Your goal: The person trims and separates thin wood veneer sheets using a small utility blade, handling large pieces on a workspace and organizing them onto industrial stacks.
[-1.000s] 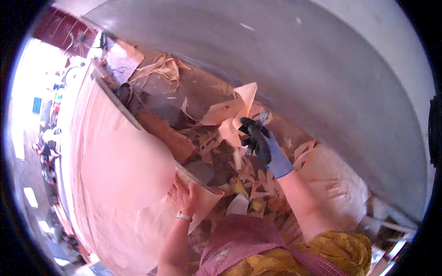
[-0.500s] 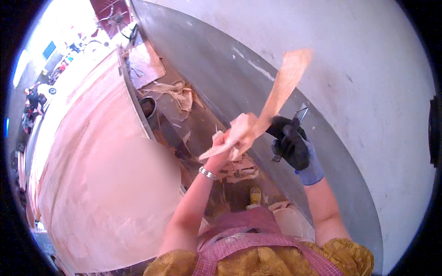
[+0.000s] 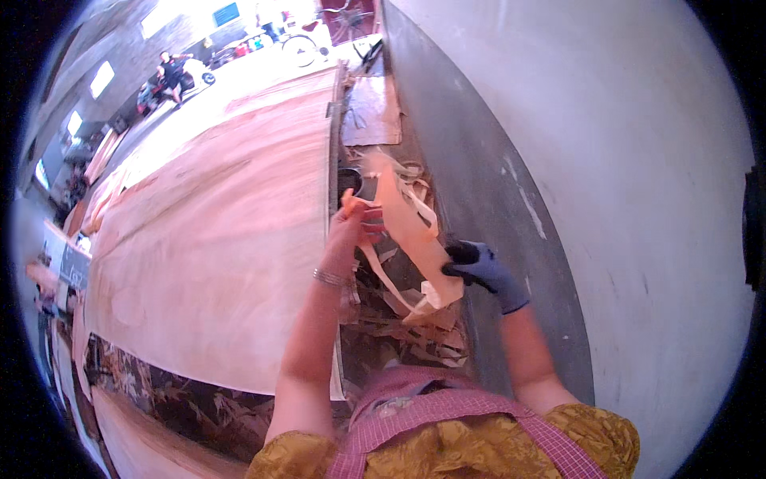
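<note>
My left hand (image 3: 351,227), bare and with a bracelet at the wrist, has its fingers spread beside a pale wood veneer strip (image 3: 408,227). The fingertips come up to the strip's left edge; whether they touch it I cannot tell. A narrow veneer sliver (image 3: 384,275) runs down from below these fingers. My right hand (image 3: 481,270), in a blue and black glove, is closed on the near right edge of the wide strip. The small blade seen in it before is hidden now. A large stack of veneer sheets (image 3: 215,239) lies to the left.
Torn veneer scraps (image 3: 435,335) litter the narrow floor gap between the stack and a grey and white wall (image 3: 638,199). A dark round container (image 3: 349,182) stands against the stack's edge. A flat board (image 3: 372,112) lies farther along. Far off, a person (image 3: 171,76) is beside a scooter.
My view has swung left. The veneer strip went from my left hand, which has spread its fingers, into my right hand's grip. It now slants between my hands, lower than before.
</note>
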### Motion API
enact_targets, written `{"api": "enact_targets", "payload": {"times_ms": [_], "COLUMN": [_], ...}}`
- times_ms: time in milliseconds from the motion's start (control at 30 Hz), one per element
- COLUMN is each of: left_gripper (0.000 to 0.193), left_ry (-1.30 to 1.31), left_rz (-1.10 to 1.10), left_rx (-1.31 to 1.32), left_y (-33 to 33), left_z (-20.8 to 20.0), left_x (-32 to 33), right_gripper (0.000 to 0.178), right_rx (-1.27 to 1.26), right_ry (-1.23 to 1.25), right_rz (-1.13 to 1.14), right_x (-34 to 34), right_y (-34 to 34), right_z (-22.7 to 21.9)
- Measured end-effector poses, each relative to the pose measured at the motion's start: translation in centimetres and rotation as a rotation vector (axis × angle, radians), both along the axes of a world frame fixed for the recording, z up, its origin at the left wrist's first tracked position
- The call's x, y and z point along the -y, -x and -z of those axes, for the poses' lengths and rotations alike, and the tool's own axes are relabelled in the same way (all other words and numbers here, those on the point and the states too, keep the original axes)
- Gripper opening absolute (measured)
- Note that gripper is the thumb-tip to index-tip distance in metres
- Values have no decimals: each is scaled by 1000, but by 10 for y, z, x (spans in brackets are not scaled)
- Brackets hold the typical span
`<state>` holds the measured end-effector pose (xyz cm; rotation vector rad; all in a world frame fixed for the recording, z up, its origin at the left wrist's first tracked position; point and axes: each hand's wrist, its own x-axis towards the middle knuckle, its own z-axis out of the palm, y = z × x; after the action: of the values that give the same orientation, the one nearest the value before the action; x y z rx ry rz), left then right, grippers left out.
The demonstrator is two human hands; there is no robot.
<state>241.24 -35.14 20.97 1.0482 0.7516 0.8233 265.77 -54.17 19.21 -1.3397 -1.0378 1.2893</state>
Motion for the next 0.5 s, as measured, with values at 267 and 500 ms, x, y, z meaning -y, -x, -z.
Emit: {"api": "enact_targets", "payload": {"times_ms": [267, 500], "left_gripper": [40, 100], "left_ry": [-29, -272], "left_rz": [-279, 240], "left_rx": [-373, -256], "left_y": [88, 6], "left_z": [110, 45], "left_x": [-114, -98], "right_gripper": [31, 35], "right_rx": [-248, 133], "right_ry": [-203, 15], "right_rz": [141, 159], "right_x": [-30, -134], "right_y": [-80, -35], "right_z": [-27, -128]}}
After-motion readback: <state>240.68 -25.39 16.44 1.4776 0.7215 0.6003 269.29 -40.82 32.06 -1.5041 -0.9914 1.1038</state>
